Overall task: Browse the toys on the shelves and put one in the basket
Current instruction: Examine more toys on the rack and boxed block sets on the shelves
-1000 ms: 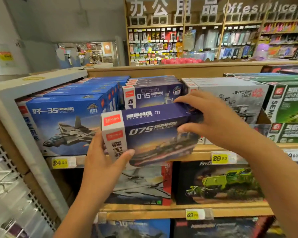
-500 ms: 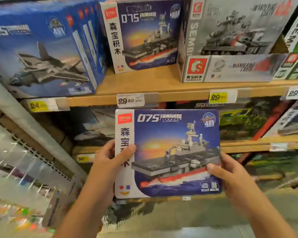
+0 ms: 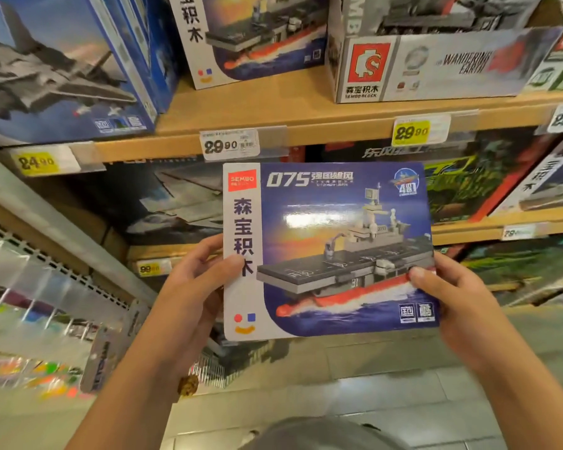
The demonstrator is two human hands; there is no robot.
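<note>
A blue 075 ship toy box (image 3: 325, 248) is held upright in front of the shelves, its printed front facing me. My left hand (image 3: 192, 287) grips its left edge, thumb on the white side strip. My right hand (image 3: 452, 300) grips its right edge, thumb on the lower right of the picture. A matching 075 box (image 3: 257, 37) stands on the wooden shelf (image 3: 273, 115) above. No basket is in view.
A blue jet box (image 3: 56, 69) stands at the upper left, a grey Wandering Earth box (image 3: 436, 60) at the upper right. Price tags (image 3: 231, 144) line the shelf edge. Darker boxes fill the lower shelf. A wire rack (image 3: 46, 303) sits at left, tiled floor below.
The box came off the top shelf, dropped below the shelf edge and turned front-on to me. Since half a second ago it has stayed nearly still and looks closer.
</note>
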